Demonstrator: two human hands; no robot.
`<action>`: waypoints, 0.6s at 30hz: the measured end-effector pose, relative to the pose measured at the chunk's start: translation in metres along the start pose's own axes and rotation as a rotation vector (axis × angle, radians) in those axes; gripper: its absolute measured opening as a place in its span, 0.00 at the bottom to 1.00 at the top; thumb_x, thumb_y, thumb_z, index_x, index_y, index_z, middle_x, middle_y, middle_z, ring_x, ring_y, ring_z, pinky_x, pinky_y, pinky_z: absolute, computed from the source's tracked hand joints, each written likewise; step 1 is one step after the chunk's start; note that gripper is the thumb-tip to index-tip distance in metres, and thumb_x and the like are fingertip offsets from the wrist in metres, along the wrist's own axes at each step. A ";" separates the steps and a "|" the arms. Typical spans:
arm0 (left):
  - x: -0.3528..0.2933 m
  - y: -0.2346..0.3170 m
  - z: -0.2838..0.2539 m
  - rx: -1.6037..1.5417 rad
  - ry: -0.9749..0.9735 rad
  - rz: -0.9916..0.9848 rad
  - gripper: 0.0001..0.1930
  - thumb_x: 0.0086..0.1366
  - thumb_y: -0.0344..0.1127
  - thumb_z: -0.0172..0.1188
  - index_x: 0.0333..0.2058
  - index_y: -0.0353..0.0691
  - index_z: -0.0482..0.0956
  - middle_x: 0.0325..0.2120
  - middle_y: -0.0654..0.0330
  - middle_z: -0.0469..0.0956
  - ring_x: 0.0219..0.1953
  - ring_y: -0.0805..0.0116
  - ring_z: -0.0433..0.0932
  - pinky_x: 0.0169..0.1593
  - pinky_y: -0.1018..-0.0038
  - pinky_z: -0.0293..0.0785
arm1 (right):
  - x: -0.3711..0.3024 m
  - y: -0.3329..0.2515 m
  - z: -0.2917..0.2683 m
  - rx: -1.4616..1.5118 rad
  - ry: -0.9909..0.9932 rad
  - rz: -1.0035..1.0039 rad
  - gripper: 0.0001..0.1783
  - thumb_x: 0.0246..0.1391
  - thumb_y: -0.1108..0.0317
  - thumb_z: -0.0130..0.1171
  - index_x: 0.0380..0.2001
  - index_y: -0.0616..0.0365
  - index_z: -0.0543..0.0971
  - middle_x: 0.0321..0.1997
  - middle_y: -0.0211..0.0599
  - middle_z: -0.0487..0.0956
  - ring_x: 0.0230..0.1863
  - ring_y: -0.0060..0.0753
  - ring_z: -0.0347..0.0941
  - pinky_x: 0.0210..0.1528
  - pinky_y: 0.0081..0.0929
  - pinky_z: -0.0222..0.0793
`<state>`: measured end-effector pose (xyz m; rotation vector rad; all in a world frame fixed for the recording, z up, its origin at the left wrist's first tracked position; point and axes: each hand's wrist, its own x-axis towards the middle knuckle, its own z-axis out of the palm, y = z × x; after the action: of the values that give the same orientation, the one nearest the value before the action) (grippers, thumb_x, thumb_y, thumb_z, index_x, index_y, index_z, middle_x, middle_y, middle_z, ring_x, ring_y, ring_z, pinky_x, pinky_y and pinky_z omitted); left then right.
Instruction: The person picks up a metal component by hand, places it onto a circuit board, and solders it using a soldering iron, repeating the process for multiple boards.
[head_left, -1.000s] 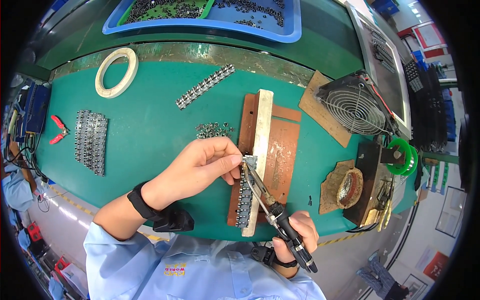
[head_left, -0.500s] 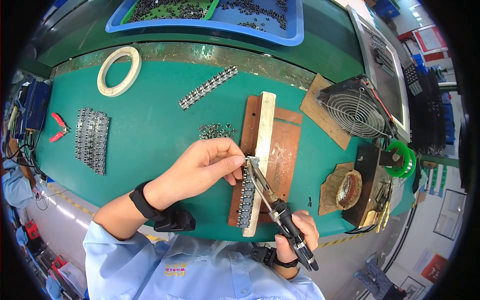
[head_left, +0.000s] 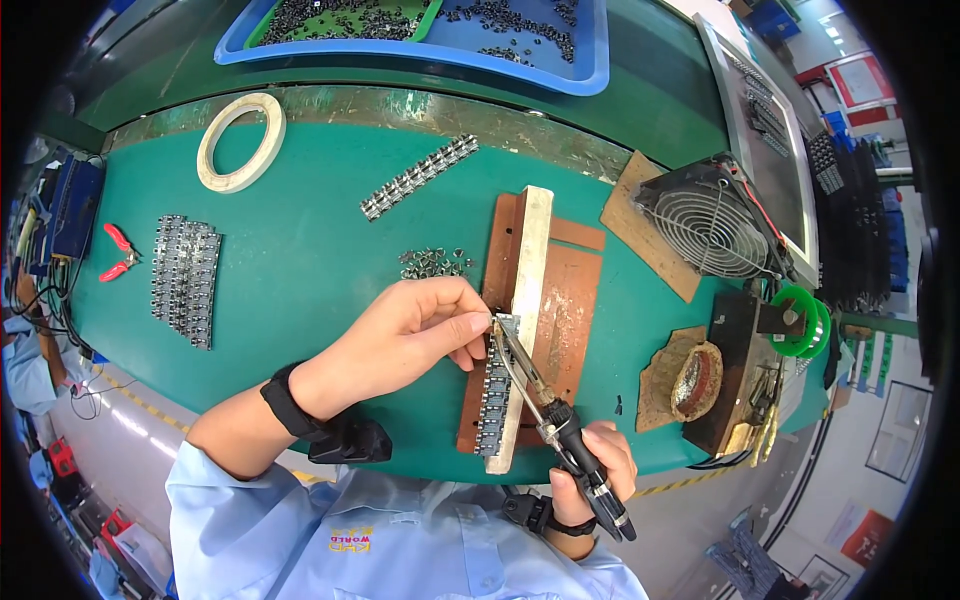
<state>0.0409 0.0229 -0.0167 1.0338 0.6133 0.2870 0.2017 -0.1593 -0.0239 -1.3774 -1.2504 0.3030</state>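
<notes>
My right hand [head_left: 612, 460] is wrapped round the dark handle of a soldering iron [head_left: 572, 442] with a thin metal tube along its side. Its tip points up-left and meets the upper end of a strip of small circuit boards [head_left: 492, 405]. That strip lies along a pale metal bar [head_left: 533, 245] on a brown fixture plate [head_left: 570, 300]. Thumb and forefinger of my left hand [head_left: 405, 335] pinch together right beside the iron's tip; what they hold is too small to make out. Just beyond that hand lies a pile of small metal parts [head_left: 435, 264].
Another board strip [head_left: 420, 178] and a stack of strips [head_left: 187, 280] lie left, near red-handled cutters [head_left: 118, 253] and a tape roll [head_left: 241, 143]. A blue tray [head_left: 480, 68] stands behind. To the right are a fan [head_left: 710, 220], a round tip-cleaning dish [head_left: 697, 382] and a green solder spool [head_left: 800, 320].
Both hands and the iron stay almost exactly where they were. The whole view has shifted very slightly; nothing was picked up or let go.
</notes>
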 end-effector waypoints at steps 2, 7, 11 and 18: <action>0.000 0.000 0.000 -0.001 0.005 -0.001 0.08 0.64 0.33 0.49 0.32 0.34 0.71 0.25 0.62 0.74 0.29 0.74 0.73 0.36 0.79 0.70 | 0.000 0.000 0.000 0.005 -0.001 0.004 0.22 0.30 0.69 0.68 0.32 0.68 0.75 0.21 0.41 0.73 0.19 0.35 0.67 0.22 0.27 0.62; 0.000 0.000 0.001 0.012 0.007 -0.003 0.08 0.64 0.33 0.49 0.31 0.34 0.70 0.25 0.62 0.74 0.29 0.74 0.73 0.36 0.79 0.70 | -0.006 0.003 -0.005 -0.013 -0.043 -0.023 0.25 0.34 0.68 0.68 0.38 0.66 0.73 0.23 0.41 0.72 0.20 0.34 0.66 0.22 0.27 0.62; 0.000 0.001 0.002 0.025 0.013 -0.009 0.08 0.64 0.33 0.49 0.31 0.35 0.70 0.25 0.62 0.74 0.28 0.74 0.73 0.36 0.79 0.70 | -0.030 0.004 -0.006 -0.040 0.173 0.034 0.28 0.45 0.54 0.61 0.44 0.63 0.67 0.30 0.38 0.68 0.25 0.30 0.65 0.30 0.28 0.60; -0.001 -0.002 0.001 0.051 0.014 0.028 0.09 0.64 0.34 0.49 0.31 0.33 0.71 0.25 0.62 0.74 0.28 0.76 0.73 0.34 0.80 0.71 | -0.065 0.003 -0.031 -0.494 0.555 0.049 0.24 0.51 0.59 0.54 0.47 0.62 0.64 0.37 0.40 0.64 0.29 0.29 0.64 0.34 0.26 0.60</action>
<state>0.0409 0.0203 -0.0177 1.0913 0.6220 0.3051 0.2022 -0.2273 -0.0493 -1.7547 -0.8474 -0.3664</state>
